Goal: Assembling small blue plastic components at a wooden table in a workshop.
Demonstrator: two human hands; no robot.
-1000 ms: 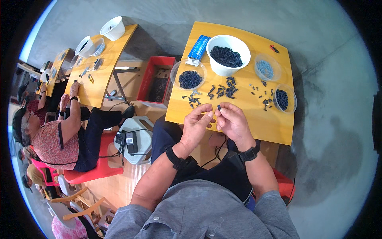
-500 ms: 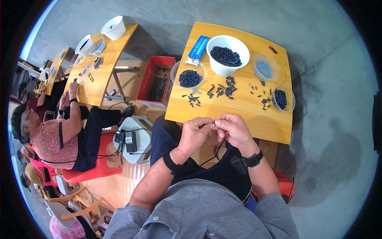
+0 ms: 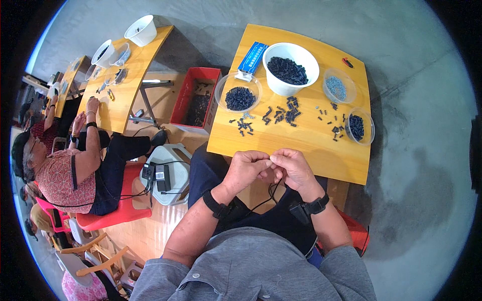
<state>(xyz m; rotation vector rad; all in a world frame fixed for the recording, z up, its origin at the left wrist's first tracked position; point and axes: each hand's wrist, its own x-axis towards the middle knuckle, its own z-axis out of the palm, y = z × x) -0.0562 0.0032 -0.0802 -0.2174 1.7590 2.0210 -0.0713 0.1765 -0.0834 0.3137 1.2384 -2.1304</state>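
Left hand (image 3: 244, 170) and right hand (image 3: 297, 173) meet at fingertips, fingers curled nearly closed; whether anything is pinched between, cannot tell. Step seems close fingertip work; next move likely calls for steady pinch. Loose black pieces (image 3: 290, 116) lie on table (image 3: 331, 156) beyond hands.

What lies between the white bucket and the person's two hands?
In the head view, loose black pieces lie on the yellow table between the white bucket and the left hand and right hand.
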